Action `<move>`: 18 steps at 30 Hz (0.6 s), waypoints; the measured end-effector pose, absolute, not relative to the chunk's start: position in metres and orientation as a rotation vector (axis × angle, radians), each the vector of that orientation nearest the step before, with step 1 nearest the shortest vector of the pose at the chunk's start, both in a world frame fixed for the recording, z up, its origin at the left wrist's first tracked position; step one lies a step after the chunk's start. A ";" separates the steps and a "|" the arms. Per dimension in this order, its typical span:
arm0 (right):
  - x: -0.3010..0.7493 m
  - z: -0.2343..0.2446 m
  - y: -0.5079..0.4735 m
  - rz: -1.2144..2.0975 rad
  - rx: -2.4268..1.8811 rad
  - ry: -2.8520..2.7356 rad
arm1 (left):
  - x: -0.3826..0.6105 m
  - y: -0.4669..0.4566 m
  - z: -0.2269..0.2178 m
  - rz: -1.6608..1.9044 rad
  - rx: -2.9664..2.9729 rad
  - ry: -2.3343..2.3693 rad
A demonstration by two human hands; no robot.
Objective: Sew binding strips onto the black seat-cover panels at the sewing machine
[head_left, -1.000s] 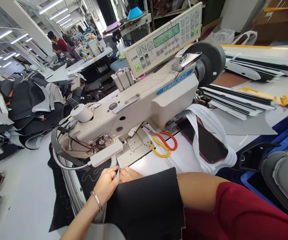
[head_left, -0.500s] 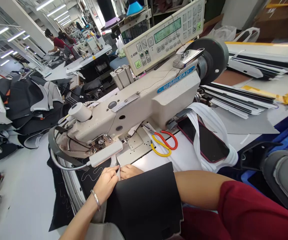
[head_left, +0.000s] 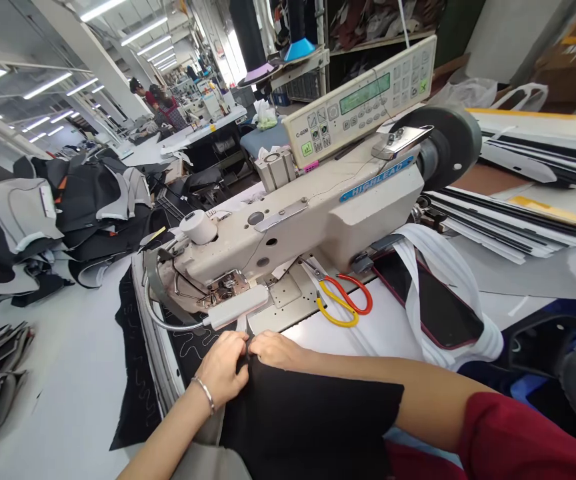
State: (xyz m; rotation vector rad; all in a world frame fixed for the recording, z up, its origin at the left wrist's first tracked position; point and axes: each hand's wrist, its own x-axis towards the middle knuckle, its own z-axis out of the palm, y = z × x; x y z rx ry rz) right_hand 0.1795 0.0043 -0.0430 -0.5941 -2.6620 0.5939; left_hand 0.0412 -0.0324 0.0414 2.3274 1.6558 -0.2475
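Pinching the far edge of the black cloth (head_left: 318,417) in the closed fingers of the left hand (head_left: 223,367) and right hand (head_left: 278,351), at the near edge of the smooth white table (head_left: 81,377). Looks soft, light and bendy, so best to hold by that edge. See a big room (head_left: 105,70) behind, lit by lamps (head_left: 144,31).

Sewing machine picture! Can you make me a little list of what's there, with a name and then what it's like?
left hand: fingers on black fabric, silver bracelet at wrist
right hand: at the same fabric's top edge
sewing machine: beige, blue HIGHLEAD label
scissors: red and yellow handles
phone: dark screen, partly behind white strap
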 end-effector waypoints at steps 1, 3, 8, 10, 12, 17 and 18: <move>0.178 -0.042 0.004 0.589 -0.602 -2.685 | 0.043 -0.034 0.041 -0.366 2.412 1.663; 0.177 -0.039 0.003 0.585 -0.625 -2.721 | 0.046 -0.037 0.044 -0.626 2.501 1.716; 0.176 -0.034 0.002 0.597 -0.677 -2.754 | 0.049 -0.035 0.057 -0.917 2.434 1.939; 0.176 -0.034 0.002 0.601 -0.691 -2.762 | 0.045 -0.033 0.059 -0.908 2.342 2.004; 0.176 -0.032 0.001 0.604 -0.697 -2.771 | 0.039 -0.031 0.060 -0.846 2.276 1.983; 0.176 -0.025 -0.001 0.603 -0.724 -2.787 | 0.028 -0.028 0.058 -0.732 2.189 1.895; 0.175 -0.024 -0.001 0.601 -0.729 -2.789 | 0.028 -0.027 0.058 -0.743 2.169 1.911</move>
